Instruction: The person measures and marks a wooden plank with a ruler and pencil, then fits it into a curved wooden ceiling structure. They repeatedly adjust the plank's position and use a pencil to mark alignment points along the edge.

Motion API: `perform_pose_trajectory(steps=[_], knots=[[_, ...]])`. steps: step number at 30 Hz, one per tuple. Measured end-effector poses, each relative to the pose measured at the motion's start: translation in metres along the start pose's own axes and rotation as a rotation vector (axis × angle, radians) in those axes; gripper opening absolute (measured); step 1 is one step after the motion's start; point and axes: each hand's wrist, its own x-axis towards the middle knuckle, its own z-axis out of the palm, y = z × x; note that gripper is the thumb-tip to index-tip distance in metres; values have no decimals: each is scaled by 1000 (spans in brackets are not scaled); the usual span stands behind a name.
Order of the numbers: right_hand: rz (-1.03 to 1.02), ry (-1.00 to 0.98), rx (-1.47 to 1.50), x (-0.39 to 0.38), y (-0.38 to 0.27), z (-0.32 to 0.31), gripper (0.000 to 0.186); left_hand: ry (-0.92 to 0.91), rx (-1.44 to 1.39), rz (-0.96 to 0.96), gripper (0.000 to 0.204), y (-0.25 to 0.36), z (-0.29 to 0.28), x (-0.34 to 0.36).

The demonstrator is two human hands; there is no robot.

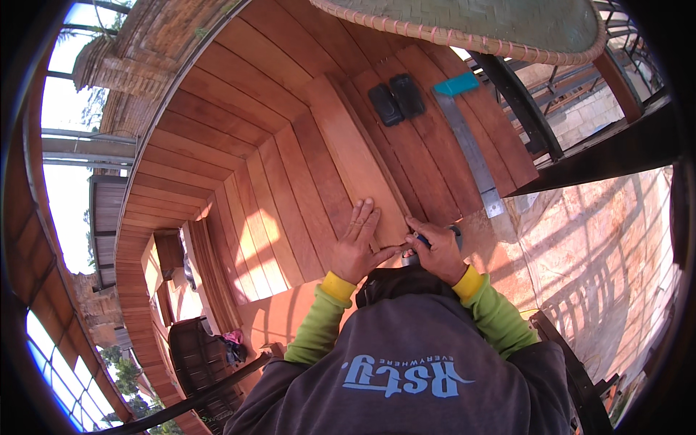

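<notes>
A loose reddish-brown wooden plank (346, 145) lies across the fitted boards in front of me, its near end between my hands. My left hand (355, 243) rests flat on the plank near that end, fingers stretched forward and thumb out to the right. My right hand (438, 252) is at the plank's right corner, fingers bent around a small dark blue thing whose kind I cannot make out. One of its fingers reaches to the plank's edge. To the right lies a try square with a teal handle (457, 84) and a long metal blade (467, 145).
Two black rounded blocks (396, 99) lie on the boards beyond the plank. A curved wooden plank wall (217, 94) runs along the left. A woven hat brim (478, 29) covers the top. Dark metal railing (522, 109) stands right, above a stone-coloured floor (580, 246).
</notes>
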Motion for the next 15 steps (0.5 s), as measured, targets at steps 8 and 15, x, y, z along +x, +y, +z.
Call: perform_pose_trajectory(steps=[8, 15], knots=[[-15, 24, 1, -1, 0, 1, 35, 15, -16, -3, 76, 1, 2, -1], [-26, 38, 93, 1, 7, 0, 33, 0, -32, 1, 79, -1, 5, -2]])
